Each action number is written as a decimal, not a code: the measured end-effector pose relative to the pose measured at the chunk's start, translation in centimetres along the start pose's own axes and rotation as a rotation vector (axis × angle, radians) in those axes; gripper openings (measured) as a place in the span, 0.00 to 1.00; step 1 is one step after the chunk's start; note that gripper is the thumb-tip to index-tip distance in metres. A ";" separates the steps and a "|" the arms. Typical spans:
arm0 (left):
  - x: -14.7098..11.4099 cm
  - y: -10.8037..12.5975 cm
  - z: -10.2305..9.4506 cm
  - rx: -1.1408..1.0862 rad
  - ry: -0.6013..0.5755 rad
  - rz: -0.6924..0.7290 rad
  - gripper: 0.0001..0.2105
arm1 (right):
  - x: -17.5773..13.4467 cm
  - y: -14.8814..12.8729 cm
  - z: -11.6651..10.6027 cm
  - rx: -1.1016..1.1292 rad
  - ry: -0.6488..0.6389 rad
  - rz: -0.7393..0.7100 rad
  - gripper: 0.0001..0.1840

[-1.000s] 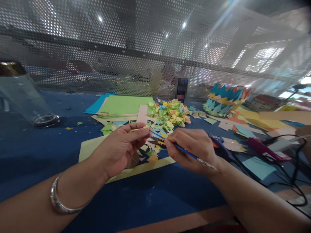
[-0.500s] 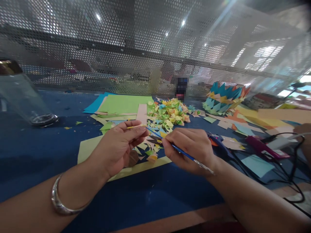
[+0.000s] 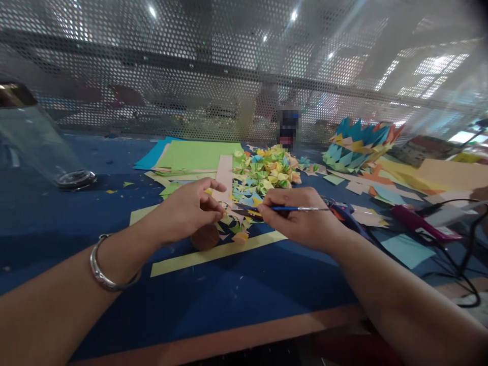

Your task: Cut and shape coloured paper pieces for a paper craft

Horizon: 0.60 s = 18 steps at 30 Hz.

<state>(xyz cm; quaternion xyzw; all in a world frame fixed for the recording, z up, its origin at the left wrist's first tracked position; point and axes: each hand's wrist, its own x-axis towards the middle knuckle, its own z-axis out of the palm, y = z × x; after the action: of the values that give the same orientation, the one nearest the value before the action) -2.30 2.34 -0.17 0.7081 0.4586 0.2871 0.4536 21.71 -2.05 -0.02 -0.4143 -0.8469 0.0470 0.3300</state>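
Note:
My right hand (image 3: pixel 295 216) is closed around a thin blue rod with a silvery end (image 3: pixel 292 208); it lies nearly level, pointing left. My left hand (image 3: pixel 194 206) hovers over small paper scraps (image 3: pixel 240 238), its fingers apart and curved. A bit of yellow shows by its fingers, too small to name. Under that hand sits a round brown disc (image 3: pixel 205 238), partly covered. Between the hands, the dark blades of what look like scissors (image 3: pixel 247 210) lie among the scraps. Beyond is a heap of folded paper pieces (image 3: pixel 272 168), green, yellow and blue.
Green paper sheets (image 3: pixel 204 155) are stacked at the back, beside a pink paper strip (image 3: pixel 224 175). A pale yellow strip (image 3: pixel 213 256) lies in front. On the left stands a clear bottle (image 3: pixel 38 142). A folded-paper basket (image 3: pixel 358 145), a magenta box (image 3: pixel 423 223) and black cables (image 3: pixel 463 259) are right.
My left fingers have come away from the rod's tip and spread apart. The rod in my right hand has swung from slanting to almost level. The pale strip in front shows more.

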 end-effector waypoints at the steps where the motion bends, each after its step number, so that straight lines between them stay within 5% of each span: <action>1: 0.0 -0.1 -0.2 0.015 -0.020 -0.003 0.23 | 0.0 0.2 0.0 0.006 -0.033 0.005 0.16; 6: 0.0 0.0 -0.8 0.070 -0.049 -0.002 0.21 | -0.1 0.7 -0.2 -0.088 -0.188 -0.026 0.17; 13: 0.4 0.3 -1.9 0.388 0.091 0.096 0.08 | -0.2 0.2 -0.5 -0.218 -0.438 -0.091 0.11; 18: 0.2 0.6 -2.2 0.413 0.053 0.104 0.05 | -0.4 0.5 -0.1 -0.318 -0.438 -0.028 0.09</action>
<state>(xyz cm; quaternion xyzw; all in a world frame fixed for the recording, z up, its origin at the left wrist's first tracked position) -3.83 3.24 1.33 0.8010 0.4823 0.2286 0.2712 22.29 -2.05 -0.28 -0.4289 -0.9006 -0.0029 0.0702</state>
